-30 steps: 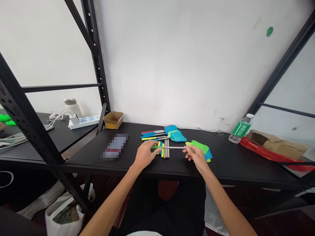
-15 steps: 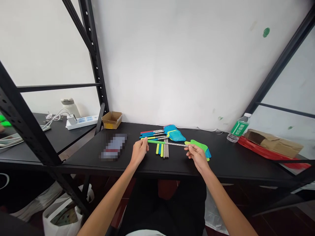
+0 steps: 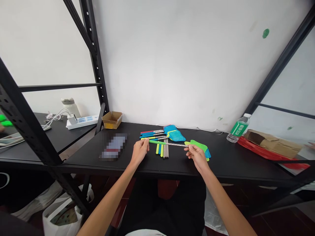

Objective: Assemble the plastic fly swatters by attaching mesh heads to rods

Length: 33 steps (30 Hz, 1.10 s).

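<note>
Across the black table (image 3: 221, 167), the leftmost items are a small open cardboard box (image 3: 112, 119) by the wall and a flat object (image 3: 113, 147), pixelated too heavily to identify. Next comes the left hand (image 3: 140, 152), half open, its fingertips (image 3: 147, 140) at the end of a green plastic handle (image 3: 157, 142), touching it or just beside it; whether they grip it cannot be told. That handle belongs to a fly swatter (image 3: 167, 143) held level above the table, its thin metal shaft running right into the right hand (image 3: 197, 156), which is mostly closed and pinches the shaft between thumb and fingers. Beneath the shaft lie parallel yellow-green and blue plastic handles (image 3: 159, 149) and grey metal rods (image 3: 166, 148). Behind them, assembled swatters with red, blue and yellow handles (image 3: 152, 133) end in blue mesh heads (image 3: 174, 135). Just beyond the right hand, a green mesh swatter head (image 3: 197, 146) overlaps a blue one (image 3: 208, 153). Farther right stand a green-labelled plastic water bottle (image 3: 238, 128) and a brown cardboard package (image 3: 273, 144) on red plastic (image 3: 270, 156).
</note>
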Each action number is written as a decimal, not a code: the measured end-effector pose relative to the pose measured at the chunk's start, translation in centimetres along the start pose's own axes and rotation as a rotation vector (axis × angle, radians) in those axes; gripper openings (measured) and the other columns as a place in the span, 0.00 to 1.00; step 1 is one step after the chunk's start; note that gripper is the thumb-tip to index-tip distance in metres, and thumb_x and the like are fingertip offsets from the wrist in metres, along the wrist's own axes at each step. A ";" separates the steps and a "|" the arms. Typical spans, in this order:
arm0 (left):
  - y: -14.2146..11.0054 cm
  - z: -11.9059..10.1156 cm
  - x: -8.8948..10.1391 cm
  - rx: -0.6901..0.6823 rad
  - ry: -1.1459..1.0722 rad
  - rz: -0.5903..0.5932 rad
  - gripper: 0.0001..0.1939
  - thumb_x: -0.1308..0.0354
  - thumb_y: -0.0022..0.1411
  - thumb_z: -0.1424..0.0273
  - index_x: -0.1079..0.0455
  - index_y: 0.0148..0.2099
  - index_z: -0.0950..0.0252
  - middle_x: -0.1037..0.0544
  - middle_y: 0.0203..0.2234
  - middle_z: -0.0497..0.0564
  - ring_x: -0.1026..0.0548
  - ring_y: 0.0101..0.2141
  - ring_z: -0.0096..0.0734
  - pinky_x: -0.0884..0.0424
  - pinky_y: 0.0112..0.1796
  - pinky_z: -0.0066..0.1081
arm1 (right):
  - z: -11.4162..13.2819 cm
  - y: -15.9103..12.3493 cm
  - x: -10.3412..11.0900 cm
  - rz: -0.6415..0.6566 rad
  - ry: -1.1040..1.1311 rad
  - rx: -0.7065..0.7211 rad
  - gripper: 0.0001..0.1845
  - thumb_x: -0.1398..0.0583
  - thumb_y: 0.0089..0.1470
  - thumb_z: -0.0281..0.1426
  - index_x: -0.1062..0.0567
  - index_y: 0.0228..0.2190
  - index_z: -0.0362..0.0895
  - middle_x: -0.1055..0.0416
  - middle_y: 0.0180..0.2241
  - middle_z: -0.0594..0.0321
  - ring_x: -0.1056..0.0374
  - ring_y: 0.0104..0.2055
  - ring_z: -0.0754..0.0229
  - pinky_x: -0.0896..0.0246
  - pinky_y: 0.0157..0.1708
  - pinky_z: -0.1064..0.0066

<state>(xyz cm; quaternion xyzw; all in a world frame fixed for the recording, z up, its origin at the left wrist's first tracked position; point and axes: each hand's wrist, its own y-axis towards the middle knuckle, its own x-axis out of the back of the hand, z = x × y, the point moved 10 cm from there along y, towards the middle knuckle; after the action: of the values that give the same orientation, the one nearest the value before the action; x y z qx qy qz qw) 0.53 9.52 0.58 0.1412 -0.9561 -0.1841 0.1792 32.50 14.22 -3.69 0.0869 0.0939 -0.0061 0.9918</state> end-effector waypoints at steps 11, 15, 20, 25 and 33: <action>-0.2 -0.6 0.0 0.021 -0.099 -0.001 0.23 0.53 0.65 0.55 0.38 0.22 0.63 0.31 0.17 0.47 0.36 0.19 0.26 0.39 0.24 0.26 | 0.4 -0.2 -0.1 -0.015 -0.009 -0.007 0.23 0.30 0.42 0.49 0.23 0.26 0.42 0.26 0.24 0.58 0.35 0.21 0.63 0.44 0.18 0.72; -0.2 -0.4 0.1 0.029 -0.133 -0.010 0.21 0.52 0.64 0.56 0.37 0.24 0.63 0.32 0.18 0.47 0.37 0.19 0.25 0.39 0.23 0.26 | 0.1 -0.3 -0.2 -0.006 -0.028 -0.020 0.23 0.31 0.43 0.51 0.23 0.25 0.41 0.29 0.21 0.61 0.36 0.20 0.64 0.47 0.17 0.72; -0.2 -0.2 0.1 0.050 -0.156 -0.008 0.17 0.52 0.63 0.60 0.36 0.26 0.63 0.32 0.18 0.46 0.37 0.19 0.25 0.40 0.22 0.25 | 0.0 -0.7 -0.1 -0.013 -0.067 -0.008 0.25 0.33 0.46 0.52 0.27 0.21 0.42 0.34 0.16 0.64 0.41 0.17 0.67 0.52 0.15 0.74; -0.2 -0.2 0.1 0.037 -0.143 -0.011 0.17 0.52 0.63 0.60 0.37 0.25 0.63 0.32 0.18 0.45 0.37 0.19 0.24 0.39 0.23 0.26 | 0.2 -0.9 -0.1 -0.008 -0.100 0.017 0.27 0.36 0.49 0.53 0.31 0.18 0.44 0.40 0.13 0.67 0.46 0.15 0.67 0.56 0.15 0.72; -0.2 -0.5 -0.2 0.023 -0.139 0.012 0.16 0.55 0.62 0.62 0.40 0.24 0.62 0.33 0.18 0.45 0.38 0.19 0.25 0.39 0.24 0.26 | 0.5 -0.9 -0.3 0.000 -0.055 0.050 0.29 0.38 0.52 0.53 0.37 0.14 0.45 0.46 0.11 0.69 0.48 0.15 0.67 0.56 0.16 0.71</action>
<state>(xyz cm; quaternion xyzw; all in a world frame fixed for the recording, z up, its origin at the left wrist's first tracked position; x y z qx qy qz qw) 0.92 9.26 0.93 0.1246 -0.9690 -0.1815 0.1117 32.23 13.29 -3.30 0.1115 0.0665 -0.0110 0.9915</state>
